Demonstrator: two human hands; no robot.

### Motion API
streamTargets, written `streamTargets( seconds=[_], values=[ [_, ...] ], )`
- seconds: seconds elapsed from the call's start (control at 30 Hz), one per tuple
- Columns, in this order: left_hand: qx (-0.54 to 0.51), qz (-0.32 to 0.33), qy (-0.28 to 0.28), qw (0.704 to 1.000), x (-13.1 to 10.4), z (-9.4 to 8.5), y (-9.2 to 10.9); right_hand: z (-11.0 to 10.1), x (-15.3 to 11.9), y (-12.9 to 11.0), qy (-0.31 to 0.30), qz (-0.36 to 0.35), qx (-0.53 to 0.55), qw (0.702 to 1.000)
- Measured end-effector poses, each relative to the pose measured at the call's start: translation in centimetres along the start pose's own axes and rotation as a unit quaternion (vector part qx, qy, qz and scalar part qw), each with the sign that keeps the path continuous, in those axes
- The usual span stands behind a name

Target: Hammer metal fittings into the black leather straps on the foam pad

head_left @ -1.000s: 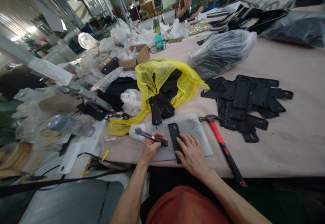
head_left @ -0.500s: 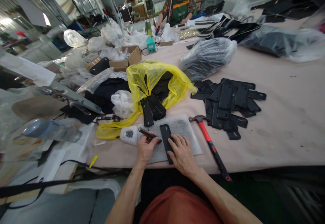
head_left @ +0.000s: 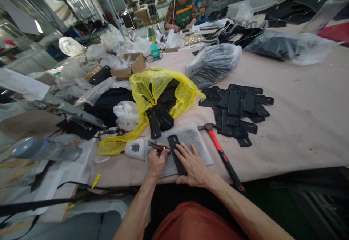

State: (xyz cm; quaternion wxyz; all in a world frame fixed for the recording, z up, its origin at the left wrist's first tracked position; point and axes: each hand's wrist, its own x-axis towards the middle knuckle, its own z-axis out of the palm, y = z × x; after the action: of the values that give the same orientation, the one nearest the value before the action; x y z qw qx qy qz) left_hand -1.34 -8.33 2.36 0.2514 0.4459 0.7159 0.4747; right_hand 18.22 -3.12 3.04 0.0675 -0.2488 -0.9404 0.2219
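My left hand (head_left: 157, 163) is closed around a metal punch (head_left: 156, 145), which slants up and to the left. Under my right hand (head_left: 192, 163) lies a long black strip (head_left: 173, 146) with a small slot near its far end. The fingers of that hand are spread and rest on the strip's right edge. Both hands are over a pale speckled board (head_left: 202, 149) at the table's near edge. A claw hammer (head_left: 218, 143) with a red and black handle lies just right of the board.
Black pieces (head_left: 237, 107) lie heaped at the right. A yellow plastic bag (head_left: 139, 87) holding more black strips stands behind the board. At the left are a water bottle (head_left: 51, 149) and a small white block (head_left: 134, 148). A co-worker (head_left: 182, 15) sits across the table (head_left: 294, 113).
The punch in my left hand has tilted flatter. My right hand's thumb has shifted nearer the strip's near end. The whole view has swung slightly, and the co-worker's hands have come closer together.
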Motion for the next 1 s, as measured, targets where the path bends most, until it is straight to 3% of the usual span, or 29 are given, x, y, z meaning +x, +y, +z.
streamTargets(
  seconds=[0.4, 0.5, 0.8, 1.0],
  values=[
    [-0.003, 0.015, -0.148, 0.989, 1.6, -1.6, 0.9, 0.6, 0.2, 0.1, 0.004, -0.018, 0.012, 1.0],
    [0.01, 0.022, -0.16, 0.987, 1.7, -1.9, 0.9, 0.4, 0.1, 0.3, -0.002, -0.019, 0.024, 1.0],
    [-0.042, 0.028, -0.005, 0.999, 2.9, 0.2, 1.2, 0.0, -0.6, 0.1, -0.024, -0.043, 0.0, 0.999],
    [-0.062, -0.012, 0.055, 0.996, 2.7, -0.3, 0.5, 1.2, -2.9, -1.5, -0.038, -0.091, 0.003, 0.995]
  ],
)
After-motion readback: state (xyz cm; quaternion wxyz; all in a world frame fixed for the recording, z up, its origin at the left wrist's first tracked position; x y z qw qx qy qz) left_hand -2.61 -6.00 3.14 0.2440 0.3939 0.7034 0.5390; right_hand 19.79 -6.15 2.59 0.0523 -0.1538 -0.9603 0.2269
